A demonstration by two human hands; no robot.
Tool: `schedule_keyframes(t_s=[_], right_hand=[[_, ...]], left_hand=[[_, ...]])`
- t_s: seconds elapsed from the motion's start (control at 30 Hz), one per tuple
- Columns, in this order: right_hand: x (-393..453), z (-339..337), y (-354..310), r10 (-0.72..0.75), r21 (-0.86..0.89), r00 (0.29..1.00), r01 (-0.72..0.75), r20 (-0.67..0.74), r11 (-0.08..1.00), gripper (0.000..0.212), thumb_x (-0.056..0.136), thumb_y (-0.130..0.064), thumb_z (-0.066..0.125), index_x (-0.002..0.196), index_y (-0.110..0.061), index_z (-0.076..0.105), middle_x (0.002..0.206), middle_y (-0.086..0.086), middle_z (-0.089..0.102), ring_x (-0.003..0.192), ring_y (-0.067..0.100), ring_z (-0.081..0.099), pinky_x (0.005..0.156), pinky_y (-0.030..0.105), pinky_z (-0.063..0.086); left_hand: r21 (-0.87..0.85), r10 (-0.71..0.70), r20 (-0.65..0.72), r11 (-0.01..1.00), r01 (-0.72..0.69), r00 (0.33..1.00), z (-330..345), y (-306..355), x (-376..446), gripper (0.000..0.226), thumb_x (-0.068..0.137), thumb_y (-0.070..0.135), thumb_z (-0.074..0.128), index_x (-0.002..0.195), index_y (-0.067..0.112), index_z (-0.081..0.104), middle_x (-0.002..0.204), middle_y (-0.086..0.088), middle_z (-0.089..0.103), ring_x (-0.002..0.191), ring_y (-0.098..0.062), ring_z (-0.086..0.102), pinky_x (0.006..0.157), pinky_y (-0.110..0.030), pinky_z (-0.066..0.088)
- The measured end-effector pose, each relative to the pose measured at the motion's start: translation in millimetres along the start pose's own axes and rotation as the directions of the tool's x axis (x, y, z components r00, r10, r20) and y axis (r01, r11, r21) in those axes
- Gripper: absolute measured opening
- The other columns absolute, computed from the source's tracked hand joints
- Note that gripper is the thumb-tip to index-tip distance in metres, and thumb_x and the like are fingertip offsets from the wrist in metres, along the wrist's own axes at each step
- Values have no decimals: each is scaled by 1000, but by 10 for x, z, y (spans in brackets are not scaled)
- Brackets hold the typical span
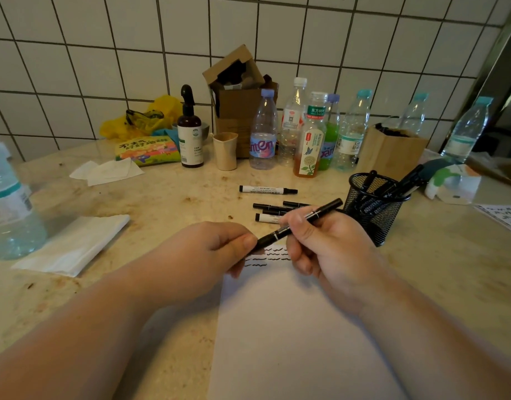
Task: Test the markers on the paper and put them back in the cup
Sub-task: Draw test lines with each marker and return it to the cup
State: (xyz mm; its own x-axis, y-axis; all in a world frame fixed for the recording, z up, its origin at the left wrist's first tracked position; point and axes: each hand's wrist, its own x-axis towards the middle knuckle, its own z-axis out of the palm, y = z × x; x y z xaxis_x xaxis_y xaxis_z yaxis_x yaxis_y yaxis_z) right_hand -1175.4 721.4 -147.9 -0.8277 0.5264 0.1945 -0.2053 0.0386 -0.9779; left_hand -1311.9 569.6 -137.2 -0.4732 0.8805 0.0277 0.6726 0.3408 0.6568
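From where the head camera looks down, both hands meet over the top edge of the paper [292,327]. The right hand [320,243] has its fingers curled round the middle of a black marker [300,225], which slants up toward the cup [374,206], while the left hand [216,246] pinches the marker's near end, where the cap seems to be. Whether the cap is going on or coming off I cannot tell. Several short wavy test strokes [273,256] already sit on the paper just under the hands. Four or five loose markers [277,210] lie on the counter [162,197] just beyond the hands, and a few more stand in the mesh cup to the right. To do this step well, I would pull or push the cap straight along the barrel, not at an angle, with the right hand steady, so the tip does not smear the fingers. If capping, press until it seats fully before dropping the marker upright into the cup, apart from the untested ones.
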Motion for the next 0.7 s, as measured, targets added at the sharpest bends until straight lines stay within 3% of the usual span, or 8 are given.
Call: schedule_keyframes(t_s=[0.13,0.23,0.3,0.4,0.57,0.63,0.7], right_hand=[[32,-73,-89,-166,-122,947,137,-276,983,15,101,-23,54,98,-12,65,55,0,63,45,13,53,43,22,44],[44,-145,-108,-344,-268,864,256,-367,929,16,103,-21,52,93,-25,63,61,0,66,52,11,59,50,20,49],[77,-211,-112,-430,-344,790,296,-436,891,19,104,-22,49,94,-32,61,69,0,66,59,11,62,55,19,50],[155,-338,-111,-424,-385,712,229,-560,894,15,106,-25,45,102,-32,58,76,-4,66,63,9,64,57,21,48],[217,-409,-92,-318,-376,688,70,-652,924,19,106,-31,43,100,-42,57,79,-5,66,55,2,66,57,25,47],[223,-418,-96,-291,-362,689,46,-663,931,16,105,-31,45,113,-40,55,78,-3,68,56,4,68,58,25,48],[222,-411,-104,-302,-360,691,64,-657,931,29,104,-30,50,132,-37,49,78,-2,70,62,7,71,61,27,52]], left_hand=[[169,-64,-79,983,77,995,27,-117,59,27,102,40,39,94,41,64,77,13,66,73,-3,60,67,-20,46],[233,-82,-76,967,98,994,76,-150,73,27,100,39,42,93,39,67,76,15,67,71,-1,60,62,-16,44],[248,-82,-66,964,96,994,102,-157,71,25,98,42,44,95,38,69,81,20,68,76,1,60,70,-17,48],[281,-86,-56,955,99,995,97,-167,76,25,95,47,47,94,36,70,85,19,70,78,0,62,79,-27,54],[295,-93,-55,950,105,994,87,-171,68,26,95,48,48,96,36,71,88,16,72,80,-4,64,80,-33,56],[295,-100,-54,949,111,994,84,-169,67,26,95,47,48,96,36,71,89,15,72,81,-6,65,81,-34,56],[282,-103,-52,953,114,993,81,-171,69,25,95,47,49,96,37,71,87,16,72,79,-5,65,79,-34,57]])
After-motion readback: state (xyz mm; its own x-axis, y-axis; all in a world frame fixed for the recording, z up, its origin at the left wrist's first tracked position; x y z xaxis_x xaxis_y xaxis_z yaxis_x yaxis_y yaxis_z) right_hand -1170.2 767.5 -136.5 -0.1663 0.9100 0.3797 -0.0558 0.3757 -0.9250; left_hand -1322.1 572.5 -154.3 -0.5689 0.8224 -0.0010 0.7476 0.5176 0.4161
